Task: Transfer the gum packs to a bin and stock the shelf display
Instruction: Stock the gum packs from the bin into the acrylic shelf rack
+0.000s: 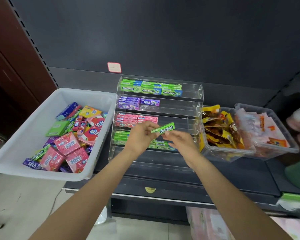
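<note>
A green Doublemint gum pack (pixel 164 129) is held in the air in front of the clear tiered display rack (pixel 192 104). My left hand (pixel 141 135) pinches its left end and my right hand (pixel 180 142) pinches it from below at the middle. The rack holds green packs on the top tier (pixel 151 88), purple packs (pixel 138 103) below, pink packs (pixel 135 118) on the third tier and green packs (pixel 161 145) on the fourth, partly hidden by my hands. A white bin (pixel 24 129) at the left holds several loose gum packs (pixel 73 135).
Two clear tubs stand right of the rack: one with yellow and brown snack packets (pixel 220 130), one with pale and orange packets (pixel 267 130). A red-edged price label (pixel 114 67) sticks to the dark back panel. The shelf's front edge runs below the rack.
</note>
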Tool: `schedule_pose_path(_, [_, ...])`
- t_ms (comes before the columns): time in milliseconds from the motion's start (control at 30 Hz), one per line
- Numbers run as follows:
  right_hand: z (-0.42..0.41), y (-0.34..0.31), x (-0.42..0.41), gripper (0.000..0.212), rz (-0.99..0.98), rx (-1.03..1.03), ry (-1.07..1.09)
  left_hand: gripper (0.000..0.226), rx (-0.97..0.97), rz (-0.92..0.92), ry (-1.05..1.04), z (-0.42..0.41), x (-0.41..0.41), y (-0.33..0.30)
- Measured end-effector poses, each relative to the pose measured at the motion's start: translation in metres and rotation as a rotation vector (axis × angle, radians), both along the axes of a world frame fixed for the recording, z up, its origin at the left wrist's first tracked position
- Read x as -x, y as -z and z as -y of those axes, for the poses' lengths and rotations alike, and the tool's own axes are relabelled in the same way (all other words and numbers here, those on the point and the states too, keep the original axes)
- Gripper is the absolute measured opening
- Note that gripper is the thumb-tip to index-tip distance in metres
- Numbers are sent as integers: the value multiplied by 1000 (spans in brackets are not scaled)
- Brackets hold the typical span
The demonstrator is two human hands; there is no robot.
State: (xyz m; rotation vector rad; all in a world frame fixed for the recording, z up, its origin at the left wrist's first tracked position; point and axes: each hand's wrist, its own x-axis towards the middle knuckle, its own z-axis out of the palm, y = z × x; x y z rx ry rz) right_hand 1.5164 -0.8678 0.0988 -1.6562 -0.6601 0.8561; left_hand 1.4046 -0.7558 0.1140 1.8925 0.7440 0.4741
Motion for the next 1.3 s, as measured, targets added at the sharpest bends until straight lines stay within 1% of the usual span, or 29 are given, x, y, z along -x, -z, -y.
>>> schedule_pose_path(67, [-2,-2,-2,12,-73,-48,64,21,-7,-1,46,5,-7,0])
schedule_pose_path(133, [-3,-3,-7,9,-52,-61,113,23,-71,-52,89,6,-7,2])
schedule_pose_path(167, [-3,-3,-11,8,25,-36,124,26,-154,-116,105,5,-5,6])
schedule_pose_path(233, [0,-1,-21,8,327,81,104,34,-412,-325,134,-2,3,17])
schedule_pose_path(300, [4,2,-31,14,623,194,35,43,-598,-520,166,-8,15,27])
schedule_pose_path(367, [6,6,-35,24,845,283,-35,51,-670,-640,204,-12,24,36])
schedule_pose_path(400, [6,7,-35,27,921,326,-62,56,-683,-676,225,-13,27,39])
schedule_pose_path(500, [2,12,-30,24,1029,384,-94,62,-716,-730,272,-15,30,44])
schedule_pose_path(700, [-11,25,-18,27,1110,480,-156,67,-789,-741,335,-20,35,49])
schedule_pose_path(833, [-14,29,-16,30,1039,451,-220,70,-781,-710,348,-23,38,53])
schedule_pose_path(900, [-14,30,-17,35,1002,444,-278,72,-800,-702,349,-23,40,56])
schedule_pose_path(967, [-13,30,-17,44,979,482,-331,75,-821,-702,346,-21,42,59])
schedule_pose_path(1067, [-12,29,-16,52,1035,545,-366,74,-811,-685,333,-21,41,60])
schedule_pose_path(1200, [-14,24,-5,48,1130,485,-318,62,-714,-567,251,-21,42,50])
schedule_pose_path(1300, [-25,14,12,45,1091,390,-303,51,-679,-395,114,-26,55,36])
